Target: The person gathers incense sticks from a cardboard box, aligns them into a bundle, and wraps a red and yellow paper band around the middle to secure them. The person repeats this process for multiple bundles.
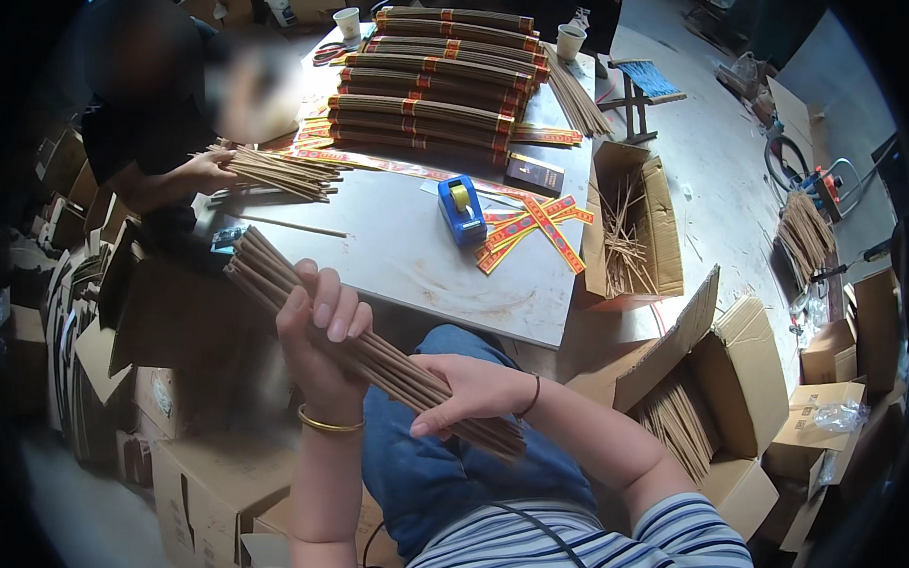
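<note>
A bundle of brown incense sticks (392, 366) lies aslant across my lap, held up by both hands. My left hand (321, 324) wraps round its upper part, below the upper left ends. Lower down, my right hand (465, 392) grips the same bundle, thumb on top. On the white table (394, 261) ahead stand a blue tape dispenser (462, 212) with yellow tape and crossed red and gold paper strips (535, 231). Behind them, finished bundles with red and gold bands (432, 79) are stacked in rows.
At the left, a co-worker's hand (210, 170) holds loose sticks (280, 172) over the table. Open cardboard boxes of sticks (662, 217) (680, 426) stand to the right. A dark small box (536, 174), paper cups (570, 42) and scissors (330, 54) are on the table.
</note>
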{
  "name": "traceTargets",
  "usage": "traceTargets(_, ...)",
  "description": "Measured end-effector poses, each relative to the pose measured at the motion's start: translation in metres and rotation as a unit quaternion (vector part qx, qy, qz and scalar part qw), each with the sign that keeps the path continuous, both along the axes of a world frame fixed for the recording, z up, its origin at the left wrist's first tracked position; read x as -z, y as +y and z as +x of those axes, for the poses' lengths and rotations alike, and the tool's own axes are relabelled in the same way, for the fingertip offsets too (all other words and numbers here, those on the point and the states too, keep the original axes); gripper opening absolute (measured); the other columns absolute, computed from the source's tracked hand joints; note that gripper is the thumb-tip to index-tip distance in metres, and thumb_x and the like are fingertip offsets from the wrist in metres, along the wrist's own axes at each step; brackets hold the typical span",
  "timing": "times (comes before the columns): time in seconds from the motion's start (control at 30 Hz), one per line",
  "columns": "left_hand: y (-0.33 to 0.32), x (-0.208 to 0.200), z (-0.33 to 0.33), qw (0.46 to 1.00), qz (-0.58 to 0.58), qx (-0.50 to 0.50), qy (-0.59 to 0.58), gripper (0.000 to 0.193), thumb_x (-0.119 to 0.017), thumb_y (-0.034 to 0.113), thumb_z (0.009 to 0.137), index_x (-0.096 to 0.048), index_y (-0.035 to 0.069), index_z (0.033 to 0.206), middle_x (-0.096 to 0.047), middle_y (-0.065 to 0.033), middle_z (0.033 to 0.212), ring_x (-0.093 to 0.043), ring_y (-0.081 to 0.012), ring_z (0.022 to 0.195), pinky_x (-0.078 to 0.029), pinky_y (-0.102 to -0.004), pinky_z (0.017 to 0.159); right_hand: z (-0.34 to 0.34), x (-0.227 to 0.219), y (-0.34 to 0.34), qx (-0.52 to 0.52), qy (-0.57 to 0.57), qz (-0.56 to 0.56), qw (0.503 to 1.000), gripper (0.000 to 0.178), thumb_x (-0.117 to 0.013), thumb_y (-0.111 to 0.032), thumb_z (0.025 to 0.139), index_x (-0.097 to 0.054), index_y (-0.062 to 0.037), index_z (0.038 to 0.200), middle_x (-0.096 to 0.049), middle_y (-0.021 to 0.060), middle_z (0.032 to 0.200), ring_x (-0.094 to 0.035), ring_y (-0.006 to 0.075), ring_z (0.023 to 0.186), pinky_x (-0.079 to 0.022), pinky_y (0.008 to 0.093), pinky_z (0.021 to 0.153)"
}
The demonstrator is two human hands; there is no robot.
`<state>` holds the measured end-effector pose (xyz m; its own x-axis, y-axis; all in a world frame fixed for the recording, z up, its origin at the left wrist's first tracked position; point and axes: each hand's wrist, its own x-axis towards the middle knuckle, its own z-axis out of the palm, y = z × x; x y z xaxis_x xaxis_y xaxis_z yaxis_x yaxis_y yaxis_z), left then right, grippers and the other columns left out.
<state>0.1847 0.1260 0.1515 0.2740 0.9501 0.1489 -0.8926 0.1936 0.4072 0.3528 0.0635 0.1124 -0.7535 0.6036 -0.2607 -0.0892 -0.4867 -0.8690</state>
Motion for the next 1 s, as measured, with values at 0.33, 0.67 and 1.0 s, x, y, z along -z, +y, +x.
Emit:
traceTargets(0.33,0.046,-0.086,0.051,0.844,0.315,-0.221,0.374,0.022,-0.077,0.008,0.080,-0.063,0.002,0.096,-0.064,-0.0015,0.084,-0.059,-0.0067,0.075,-0.051,-0.0223,0.071,-0.022,0.000,0.111,0.442,-0.058,0.505,0.739,0.036,-0.076,-0.011,0.073,-0.057,-0.0044,0.103,-0.065,0.0131,0.086,-0.065,0.0248,0.074,-0.051,0.0317,0.069)
traceTargets(0.67,0.089,-0.056,0.045,0.866,0.362,-0.072,0.336,0.030,-0.077,0.014,0.084,-0.059,0.003,0.105,-0.066,-0.0035,0.088,-0.064,-0.0089,0.080,-0.052,-0.0236,0.073,-0.013,0.049,0.136,0.348,-0.079,0.352,0.865,0.040,-0.082,-0.016,0.076,-0.060,-0.0052,0.107,-0.066,0.0100,0.095,-0.064,0.0173,0.085,-0.050,0.0300,0.077)
traceTargets(1.0,0.105,-0.051,0.046,0.889,0.325,-0.085,0.310,0.038,-0.085,0.013,0.076,-0.057,0.005,0.100,-0.065,-0.0019,0.084,-0.063,-0.0048,0.074,-0.052,-0.0196,0.066,-0.005,0.036,0.137,0.354,-0.056,0.339,0.870,0.030,-0.077,-0.015,0.077,-0.060,-0.0045,0.100,-0.066,0.0087,0.086,-0.062,0.0152,0.076,-0.049,0.0296,0.072)
